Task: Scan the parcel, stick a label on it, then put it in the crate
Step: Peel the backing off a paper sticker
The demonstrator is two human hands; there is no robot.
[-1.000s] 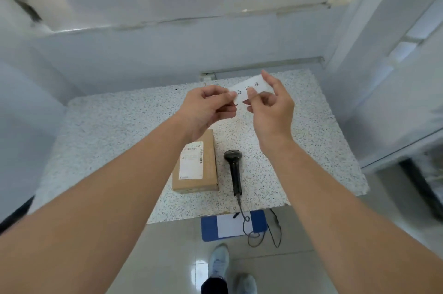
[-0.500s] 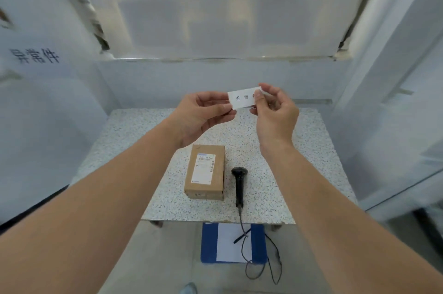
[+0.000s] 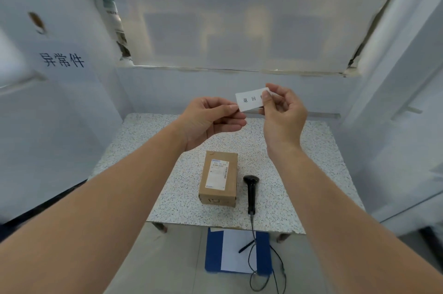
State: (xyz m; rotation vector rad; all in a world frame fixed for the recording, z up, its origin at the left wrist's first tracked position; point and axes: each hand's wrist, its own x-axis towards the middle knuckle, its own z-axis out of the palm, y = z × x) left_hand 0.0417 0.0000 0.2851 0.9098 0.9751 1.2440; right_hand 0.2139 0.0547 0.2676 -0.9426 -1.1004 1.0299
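We hold the label (image 3: 250, 99) taut above the desk (image 3: 311, 161), left hand (image 3: 211, 121) and right hand (image 3: 282, 116) each pinching an end, probably to peel it, while the parcel (image 3: 219, 177) waits below beside the scanner (image 3: 251, 189).

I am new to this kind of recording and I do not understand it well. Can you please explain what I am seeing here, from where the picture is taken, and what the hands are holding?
The camera sits on a person's head and looks forward and down, so both arms reach into view. The left hand and right hand together hold a small white label in the air. Below, on a speckled table, lie a cardboard parcel and, to its right, a black handheld scanner. Its cable hangs down to a blue clipboard on the floor. No crate is visible.
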